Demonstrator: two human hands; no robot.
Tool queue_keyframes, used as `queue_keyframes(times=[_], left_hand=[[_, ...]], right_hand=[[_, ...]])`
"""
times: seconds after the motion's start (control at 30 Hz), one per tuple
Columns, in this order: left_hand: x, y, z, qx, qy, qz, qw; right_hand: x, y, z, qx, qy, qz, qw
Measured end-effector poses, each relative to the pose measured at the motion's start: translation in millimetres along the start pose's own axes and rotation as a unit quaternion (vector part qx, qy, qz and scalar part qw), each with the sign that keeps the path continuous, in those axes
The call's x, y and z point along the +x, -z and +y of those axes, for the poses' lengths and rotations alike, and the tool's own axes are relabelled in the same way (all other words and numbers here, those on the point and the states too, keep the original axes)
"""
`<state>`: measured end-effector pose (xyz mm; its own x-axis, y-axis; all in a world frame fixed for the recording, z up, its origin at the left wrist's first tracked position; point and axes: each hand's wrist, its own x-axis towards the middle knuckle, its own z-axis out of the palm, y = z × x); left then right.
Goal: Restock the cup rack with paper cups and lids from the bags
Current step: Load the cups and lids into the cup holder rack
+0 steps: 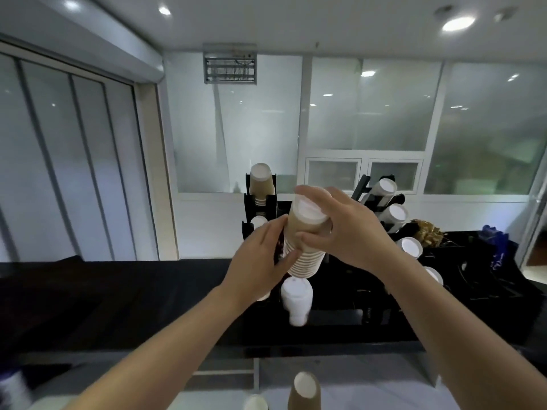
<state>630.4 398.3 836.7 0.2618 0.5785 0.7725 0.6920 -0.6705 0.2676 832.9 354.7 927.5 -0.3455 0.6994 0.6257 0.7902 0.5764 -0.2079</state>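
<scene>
Both hands work a nested stack of brown paper cups [306, 241] held in front of the black cup rack [260, 202] at the far side of the dark tabletop [118, 291]. The right hand [343, 229] curls round the stack's upper end, thumb and fingers wrapped over the white base of the end cup. The left hand [260, 258] lies along the left side with fairly straight fingers, steadying the ribbed rims lower down.

The step looks like feeding this stack into a rack slot. To do it well, keep the stack straight so the nested cups do not fan apart, line its lower end up with the slot opening, let the left hand guide the rims while the right pushes from the end, and slide rather than drop.

Around it: a short stack of brown cups [260, 180] already sits in the rack's top left slot. Just below the held stack, white lids [296, 297] jut from a lower slot, close enough to be knocked. To the right, a second holder carries white-ended stacks [384, 187] angled outward, near the right forearm. A brown cup [305, 392] stands at the near edge. No bags are clearly visible.
</scene>
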Motion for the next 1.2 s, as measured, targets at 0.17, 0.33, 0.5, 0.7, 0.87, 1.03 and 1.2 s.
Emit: queue_keyframes(times=[0.17, 0.33, 0.5, 0.7, 0.87, 1.03, 1.2], left_hand=[[15.6, 29.0, -38.6, 0.058, -0.006, 0.018, 0.998], [19.8, 38.9, -82.6, 0.117, 0.035, -0.009, 0.992], [30.1, 30.4, -124.1, 0.149, 0.079, -0.071, 0.983], [44.3, 4.0, -157.5, 0.145, 0.106, -0.156, 0.971], [54.3, -18.8, -176.7, 0.160, 0.121, -0.213, 0.956], [49.7, -37.7, -193.7, 0.182, 0.126, -0.261, 0.940], [44.5, -45.0, -200.1, 0.189, 0.120, -0.255, 0.941]], right_hand=[[41.5, -15.0, -10.4, 0.024, 0.034, 0.038, 0.998], [82.8, -37.7, -9.9, 0.029, 0.055, 0.067, 0.996], [119.9, -66.7, 2.8, 0.038, 0.056, 0.087, 0.994], [149.9, -100.7, 17.3, 0.029, 0.039, 0.089, 0.995], [166.0, -125.8, 28.4, 0.016, 0.019, 0.073, 0.997], [172.0, -145.4, 38.5, 0.012, 0.003, 0.052, 0.999], [175.0, -164.2, 47.9, 0.020, -0.006, 0.045, 0.999]])
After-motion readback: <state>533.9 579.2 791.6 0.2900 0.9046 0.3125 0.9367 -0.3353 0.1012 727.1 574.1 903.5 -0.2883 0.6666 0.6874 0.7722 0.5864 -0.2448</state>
